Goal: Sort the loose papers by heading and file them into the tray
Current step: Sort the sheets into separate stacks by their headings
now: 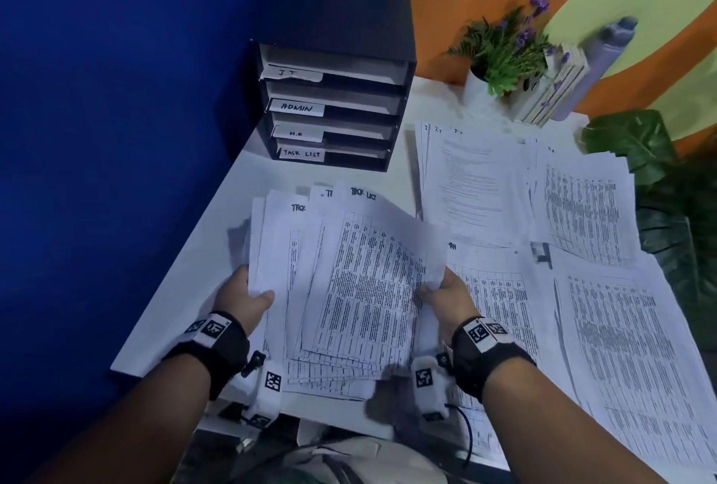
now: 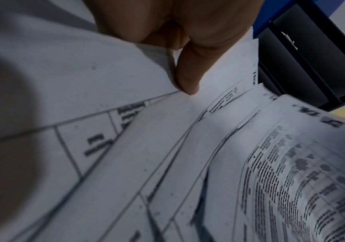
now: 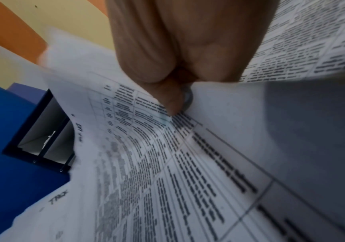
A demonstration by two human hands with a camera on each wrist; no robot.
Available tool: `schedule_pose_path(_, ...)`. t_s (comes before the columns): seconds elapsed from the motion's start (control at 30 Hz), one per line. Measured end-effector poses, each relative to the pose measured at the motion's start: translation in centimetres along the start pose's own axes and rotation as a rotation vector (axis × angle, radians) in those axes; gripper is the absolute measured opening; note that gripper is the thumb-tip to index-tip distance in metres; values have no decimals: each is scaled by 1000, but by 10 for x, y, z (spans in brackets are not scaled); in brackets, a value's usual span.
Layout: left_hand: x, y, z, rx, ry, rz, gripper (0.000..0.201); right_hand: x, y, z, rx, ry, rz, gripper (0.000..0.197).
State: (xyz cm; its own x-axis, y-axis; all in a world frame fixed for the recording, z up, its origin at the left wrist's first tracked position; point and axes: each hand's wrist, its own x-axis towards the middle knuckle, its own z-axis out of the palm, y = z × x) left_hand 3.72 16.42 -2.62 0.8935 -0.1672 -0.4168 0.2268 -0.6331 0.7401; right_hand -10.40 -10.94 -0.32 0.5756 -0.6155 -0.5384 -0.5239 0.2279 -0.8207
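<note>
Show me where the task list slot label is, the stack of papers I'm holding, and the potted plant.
Task list slot label [image 1: 302, 153], head view, middle of the white label on the bottom slot.
Held paper stack [image 1: 364, 281], head view, printed table on the top sheet.
Potted plant [image 1: 500, 52], head view, green leaves above the white pot.

Right hand [image 3: 179, 49] at top centre, thumb pinching the edge of a fanned stack of printed papers [image 3: 167, 172]. Left of the stack, black tray [image 3: 43, 135] with open slots. Beyond the tray, blue wall [image 3: 5, 163].
</note>
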Motion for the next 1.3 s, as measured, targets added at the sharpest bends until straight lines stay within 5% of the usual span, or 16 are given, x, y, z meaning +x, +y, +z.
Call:
schedule_pose_path(0.33, -10, 14, 0, -223, 61, 35, 27, 2, -2, 1, 66, 19, -21, 15)
schedule_pose_path(0.6, -3, 13, -2, -229, 101, -27, 35, -1, -2, -6, 39, -15, -121, 46)
schedule_pose_path(0.83, -2, 12, 2, -338, 54, -24, 48, -7, -6, 1, 102, -58, -98, 25)
schedule_pose_path(0.97, -6, 16, 0, -316, 124, -19, 22, -5, -4, 3, 161, -47, -140, 15)
schedule_pose_path(1.13, -4, 8, -3, -267, 106, 23, 15, -1, 2, -1, 451, -228, -125, 7)
schedule_pose_path(1.3, -10, 15, -2, -340, 122, -1, 18, -5, 0, 2, 270, -173, -155, 50)
